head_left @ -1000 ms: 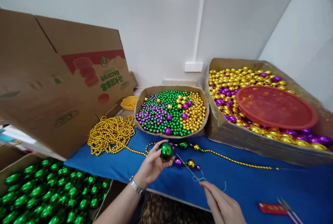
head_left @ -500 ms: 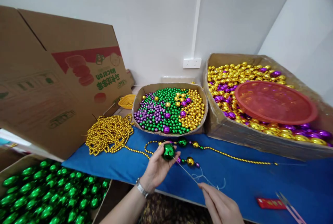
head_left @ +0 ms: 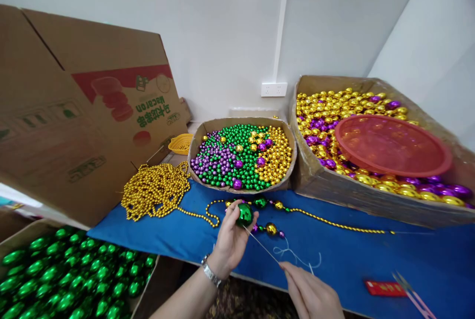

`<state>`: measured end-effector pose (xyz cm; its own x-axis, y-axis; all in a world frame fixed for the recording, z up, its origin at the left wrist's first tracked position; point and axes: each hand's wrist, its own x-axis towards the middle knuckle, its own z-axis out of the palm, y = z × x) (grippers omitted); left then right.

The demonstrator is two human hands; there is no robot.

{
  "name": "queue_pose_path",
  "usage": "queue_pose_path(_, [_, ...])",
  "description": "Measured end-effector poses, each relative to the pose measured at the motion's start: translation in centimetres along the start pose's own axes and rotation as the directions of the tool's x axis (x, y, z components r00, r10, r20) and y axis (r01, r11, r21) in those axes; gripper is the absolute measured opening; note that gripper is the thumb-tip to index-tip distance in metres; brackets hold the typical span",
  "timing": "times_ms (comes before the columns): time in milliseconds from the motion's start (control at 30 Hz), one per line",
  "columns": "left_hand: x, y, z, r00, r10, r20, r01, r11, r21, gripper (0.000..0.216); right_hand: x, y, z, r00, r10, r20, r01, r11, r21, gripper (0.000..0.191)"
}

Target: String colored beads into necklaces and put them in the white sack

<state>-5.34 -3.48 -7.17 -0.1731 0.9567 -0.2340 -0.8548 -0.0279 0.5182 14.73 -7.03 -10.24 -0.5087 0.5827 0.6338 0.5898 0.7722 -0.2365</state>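
Note:
My left hand [head_left: 228, 245], a watch at its wrist, holds a large shiny green bead [head_left: 245, 215] above the near edge of the blue cloth. My right hand [head_left: 313, 287] pinches the near end of a long thin needle [head_left: 261, 246], which runs up to the bead; whether its tip is inside the hole I cannot tell. White thread [head_left: 285, 250] lies loosely curled between the hands. Just behind them is a strand of mixed beads [head_left: 272, 229] in gold, green and purple, partly hidden by my left hand. A gold bead chain [head_left: 334, 222] stretches off to the right.
A box of small beads [head_left: 243, 192] stands behind. To its right, a larger box [head_left: 334, 185] of beads carries a red basin [head_left: 393, 146]. Gold chains [head_left: 156, 190] are heaped left, near a macaron carton [head_left: 122, 111]. Green beads [head_left: 67, 274] fill a lower box. Snips [head_left: 413, 294] lie right.
My left hand and the green bead have shifted slightly to the right. My right hand has moved a little left, the needle still between the two.

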Motion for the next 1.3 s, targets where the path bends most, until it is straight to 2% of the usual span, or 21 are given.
queue_pose_path(167, [-0.2,0.1,0.1,0.999,0.030,0.022,-0.032,0.996,0.078,0.024,0.0,-0.1,-0.1,1.000,0.016,0.005,-0.016,1.000,0.017,0.030])
queue_pose_path(300, [-1.0,-0.2,0.3,0.994,0.082,0.070,-0.096,0.970,0.223,0.048,0.0,-0.5,0.3,1.000,0.016,0.004,-0.016,0.999,0.028,0.030])
queue_pose_path(400, [-1.7,-0.6,0.4,0.989,0.060,0.138,-0.101,0.945,0.311,0.061,0.0,-0.7,0.9,0.998,0.066,-0.015,-0.066,0.997,0.034,0.031])
queue_pose_path(500, [-2.0,-0.8,0.3,0.983,0.002,0.184,-0.067,0.935,0.349,0.059,0.0,-0.5,1.3,0.994,0.102,-0.050,-0.101,0.995,0.015,0.030])
queue_pose_path(600, [-1.8,-0.7,0.2,0.978,-0.030,0.208,-0.046,0.934,0.353,0.054,-0.2,-0.1,1.3,0.995,0.079,-0.065,-0.079,0.997,-0.002,0.028])
queue_pose_path(833, [-1.5,-1.1,0.1,0.969,-0.039,0.242,-0.059,0.921,0.385,0.047,0.2,0.0,1.5,0.993,0.088,-0.078,-0.088,0.996,0.007,0.029])
queue_pose_path(933, [-1.7,-1.2,0.1,0.950,-0.075,0.304,-0.080,0.881,0.466,0.048,0.5,0.2,1.8,0.989,0.109,-0.105,-0.109,0.994,0.006,0.030])
queue_pose_path(1000, [-1.2,-0.7,0.5,0.920,-0.112,0.377,-0.120,0.833,0.540,0.048,0.7,0.6,1.8,0.983,0.139,-0.124,-0.138,0.990,0.012,0.030])
queue_pose_path(1067, [0.3,0.1,1.4,0.902,-0.094,0.421,-0.207,0.761,0.614,0.041,0.8,1.1,1.6,0.977,0.160,-0.143,-0.161,0.987,0.008,0.032])
queue_pose_path(1133, [2.9,0.8,2.8,0.896,0.024,0.444,-0.361,0.623,0.694,0.033,0.8,1.6,1.2,0.974,0.162,-0.156,-0.165,0.986,-0.005,0.034])
queue_pose_path(1200, [6.1,1.1,4.2,0.864,0.127,0.487,-0.492,0.418,0.764,0.027,0.6,2.0,0.9,0.971,0.171,-0.167,-0.176,0.984,-0.012,0.034])
queue_pose_path(1267, [9.4,0.7,5.5,0.836,0.119,0.535,-0.546,0.275,0.791,0.021,0.3,2.3,0.7,0.966,0.185,-0.179,-0.191,0.982,-0.013,0.033])
queue_pose_path(1300, [10.7,0.3,6.0,0.830,0.106,0.547,-0.555,0.252,0.793,0.019,0.2,2.4,0.6,0.963,0.191,-0.189,-0.197,0.980,-0.013,0.032])
